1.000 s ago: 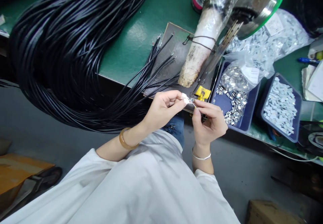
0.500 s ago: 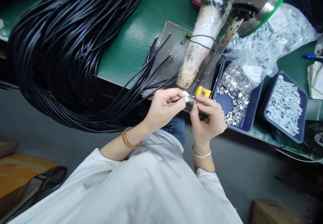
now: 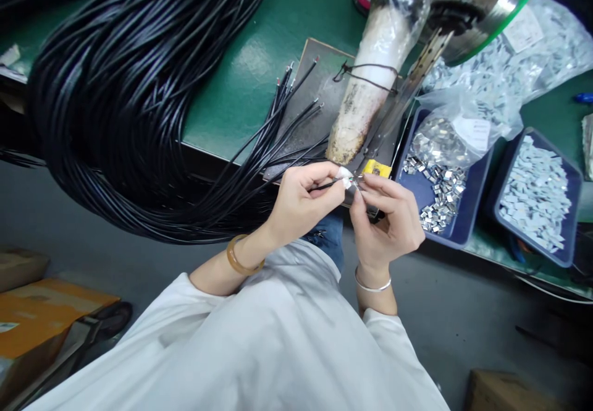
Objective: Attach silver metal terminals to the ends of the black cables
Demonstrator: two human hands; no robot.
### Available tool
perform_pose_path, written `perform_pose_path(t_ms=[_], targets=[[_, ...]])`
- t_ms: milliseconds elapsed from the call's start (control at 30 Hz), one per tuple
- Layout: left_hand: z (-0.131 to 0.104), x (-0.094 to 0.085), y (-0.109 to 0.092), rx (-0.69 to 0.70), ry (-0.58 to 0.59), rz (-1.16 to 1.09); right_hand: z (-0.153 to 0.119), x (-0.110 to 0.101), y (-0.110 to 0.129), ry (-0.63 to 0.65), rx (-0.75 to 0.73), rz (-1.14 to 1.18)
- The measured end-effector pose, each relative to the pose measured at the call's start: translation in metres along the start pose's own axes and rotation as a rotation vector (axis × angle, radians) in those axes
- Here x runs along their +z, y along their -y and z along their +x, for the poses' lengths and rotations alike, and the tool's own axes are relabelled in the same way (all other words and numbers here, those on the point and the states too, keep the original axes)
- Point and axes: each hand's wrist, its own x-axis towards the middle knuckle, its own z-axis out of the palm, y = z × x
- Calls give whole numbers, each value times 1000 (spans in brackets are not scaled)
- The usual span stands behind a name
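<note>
My left hand [image 3: 303, 204] pinches a black cable [image 3: 325, 185] near its end, between a thumb and forefinger that have white wraps on their tips. Thin wires [image 3: 354, 180] stick out of that cable end. Closed on these wires are the fingertips of my right hand [image 3: 388, 219], meeting the left fingertips almost tip to tip. How the wires lie between the right fingers is too small to make out. Just beyond the hands, a yellow piece [image 3: 376, 169] lies at the edge of a dark board [image 3: 315, 68]. Several other cable ends [image 3: 296, 86] with stripped tips rest over the board.
A large bundle of black cables [image 3: 111, 89] covers the left of the green table [image 3: 231, 89]. A plastic-wrapped tube [image 3: 365, 83] comes down close over the hands. Right of them stand a blue bin [image 3: 467, 213] of metal pieces and another bin [image 3: 577, 213] of pale pieces.
The whole view has shifted slightly, so the bins and hands appear a little further right. Both hands keep their pinch at the cable end, with only slight finger movement.
</note>
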Motion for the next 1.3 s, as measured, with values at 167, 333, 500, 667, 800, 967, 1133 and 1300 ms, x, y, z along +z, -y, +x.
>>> perform_pose_path(t_ms=[167, 333, 500, 667, 800, 967, 1133, 1300], targets=[[1, 0, 2, -52, 17, -51, -2, 0, -2, 2, -32, -18], [1, 0, 4, -63, 27, -45, -1, -1, -3, 19, -15, -51], [0, -1, 3, -15, 23, 7, 2, 0, 2, -11, -9, -64], [-1, -2, -1, -20, 8, 1, 0, 0, 3, 6, -13, -60], [-1, -2, 0, -60, 19, -9, -2, 0, 1, 11, -5, -33], [-1, -1, 0, -23, 23, 5, 0, 1, 0, 5, -12, -53], [-1, -1, -2, 26, 20, 15, 4, 2, 2, -28, -26, -76], [0, -2, -3, -3, 36, -1, 0, 0, 3, -14, -34, -84]])
